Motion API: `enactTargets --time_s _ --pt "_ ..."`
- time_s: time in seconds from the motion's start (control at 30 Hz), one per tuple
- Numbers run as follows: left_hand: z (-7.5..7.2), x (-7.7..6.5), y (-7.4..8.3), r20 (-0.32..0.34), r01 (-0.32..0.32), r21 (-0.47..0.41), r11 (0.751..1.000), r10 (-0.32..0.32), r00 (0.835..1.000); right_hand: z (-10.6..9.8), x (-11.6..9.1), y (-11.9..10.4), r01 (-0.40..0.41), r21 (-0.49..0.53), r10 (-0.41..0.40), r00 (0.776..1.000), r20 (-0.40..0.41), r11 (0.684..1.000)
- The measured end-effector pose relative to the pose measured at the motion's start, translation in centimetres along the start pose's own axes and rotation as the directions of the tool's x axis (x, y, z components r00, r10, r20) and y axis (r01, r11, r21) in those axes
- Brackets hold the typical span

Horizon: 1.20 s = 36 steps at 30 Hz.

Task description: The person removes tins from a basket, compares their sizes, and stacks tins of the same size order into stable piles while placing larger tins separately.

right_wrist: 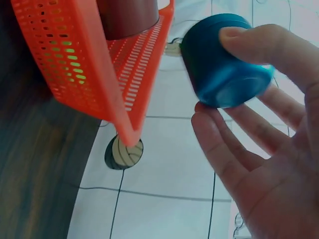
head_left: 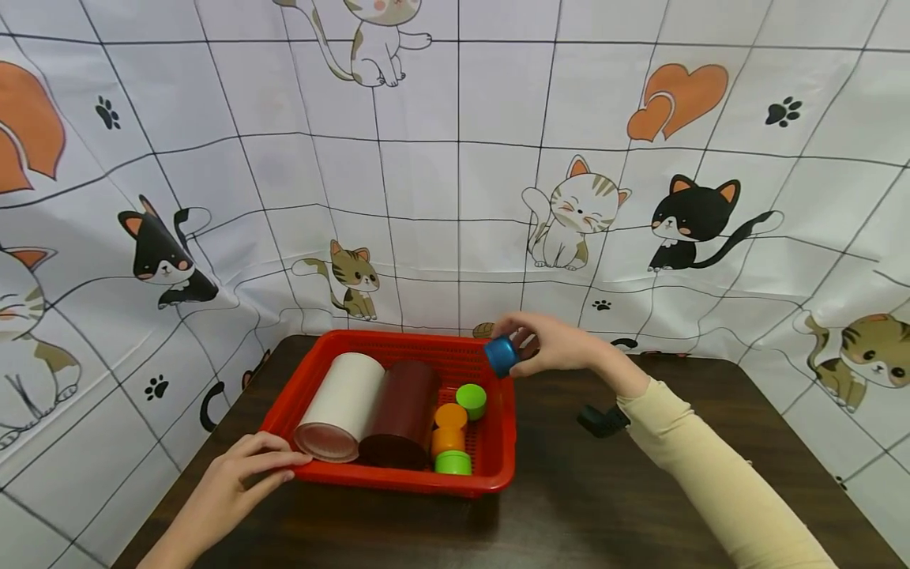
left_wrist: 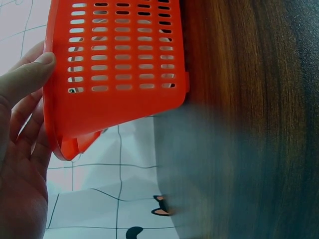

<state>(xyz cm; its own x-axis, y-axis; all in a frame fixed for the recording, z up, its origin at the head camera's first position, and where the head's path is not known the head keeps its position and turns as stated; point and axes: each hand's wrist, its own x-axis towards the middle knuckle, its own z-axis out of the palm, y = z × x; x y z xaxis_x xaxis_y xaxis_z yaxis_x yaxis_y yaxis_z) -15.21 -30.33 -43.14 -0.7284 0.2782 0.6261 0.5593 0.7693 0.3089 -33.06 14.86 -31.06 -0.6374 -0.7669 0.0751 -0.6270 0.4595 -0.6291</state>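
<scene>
A red slotted plastic basket (head_left: 490,484) sits on the table. My left hand (head_left: 227,490) pinches its rim at the near left corner, the thumb (left_wrist: 35,74) against the outside. My right hand (head_left: 554,344) holds a small shiny blue cup (head_left: 501,356) above the basket's far right corner. In the right wrist view, thumb and fingers grip the tilted blue cup (right_wrist: 227,64), apart from the basket rim. Inside the basket lie a white cylinder (head_left: 344,399) and a dark brown cylinder (head_left: 404,407). Along their right side are small green cups (head_left: 471,401) and orange cups (head_left: 448,440).
The dark wood-grain table (head_left: 569,490) carries the basket. A small black object (head_left: 603,420) shows beside the right forearm, partly hidden by the sleeve (head_left: 682,442). A white sheet (head_left: 455,182) printed with cats and grid lines hangs behind and at both sides.
</scene>
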Motion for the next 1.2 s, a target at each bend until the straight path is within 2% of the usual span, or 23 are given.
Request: enactTargets --time_s 0.17,0.7,0.9,1.07,1.2 --pt "-0.1 -0.4 0.0 -0.009 -0.009 -0.008 1.000 0.009 1.000 -0.1 -1.3 0.5 -0.001 0.054 0.004 0.998 -0.070 0.999" --pt "0.0 -0.2 0.0 -0.012 -0.018 -0.007 1.000 0.018 1.000 -0.3 -3.8 2.2 0.024 0.083 -0.004 0.972 -0.236 0.996" --pt "0.0 -0.1 0.1 -0.008 -0.017 0.003 1.000 0.017 1.000 -0.2 -4.3 3.3 -0.014 0.052 0.029 0.955 -0.296 0.999" --pt "0.0 0.0 0.2 -0.005 -0.009 0.007 1.000 0.009 1.000 0.0 -4.9 4.2 -0.070 -0.027 0.055 0.931 -0.361 0.997" --pt "0.0 0.1 0.1 0.000 -0.007 0.006 1.000 0.007 1.000 0.2 -5.4 4.6 -0.116 -0.052 0.086 0.913 -0.399 0.992"
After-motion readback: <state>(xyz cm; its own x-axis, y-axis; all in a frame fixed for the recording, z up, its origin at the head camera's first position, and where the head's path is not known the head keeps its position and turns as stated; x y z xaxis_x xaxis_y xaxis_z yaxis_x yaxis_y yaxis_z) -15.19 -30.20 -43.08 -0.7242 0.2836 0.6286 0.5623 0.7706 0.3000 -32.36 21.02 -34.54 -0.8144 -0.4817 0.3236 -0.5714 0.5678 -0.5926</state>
